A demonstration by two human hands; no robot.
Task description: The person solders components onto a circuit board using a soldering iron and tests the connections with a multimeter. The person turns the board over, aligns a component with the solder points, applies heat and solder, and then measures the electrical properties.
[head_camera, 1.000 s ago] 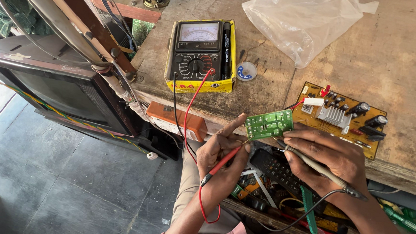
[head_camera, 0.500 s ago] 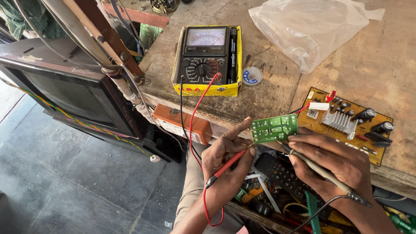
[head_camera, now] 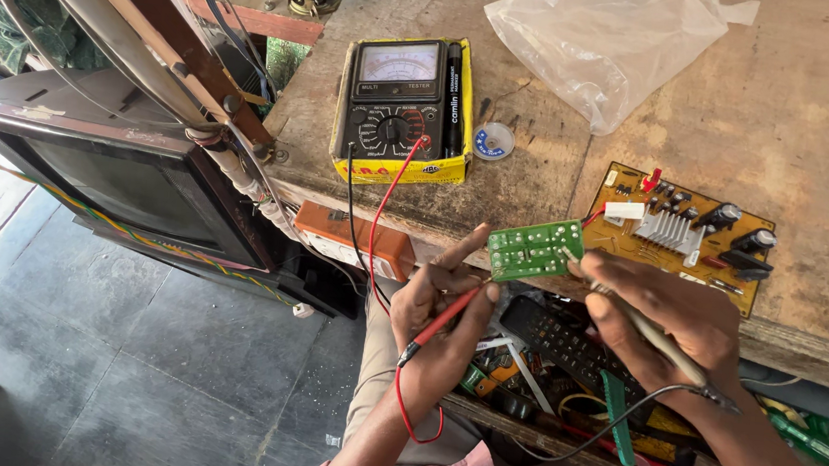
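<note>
While left hand [head_camera: 443,310] fingers grip red probe [head_camera: 442,320] and green board [head_camera: 534,249], right hand [head_camera: 662,315] fingers grip black probe [head_camera: 651,334].

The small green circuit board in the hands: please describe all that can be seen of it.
The small green circuit board is a rectangle, tilted a little, its visible face green with pale solder marks. It is held up in front of the edge of the wooden bench. The left hand touches its left edge while holding a red probe; the right hand brings a pale probe to its right edge. A larger yellow board lies behind it.
</note>
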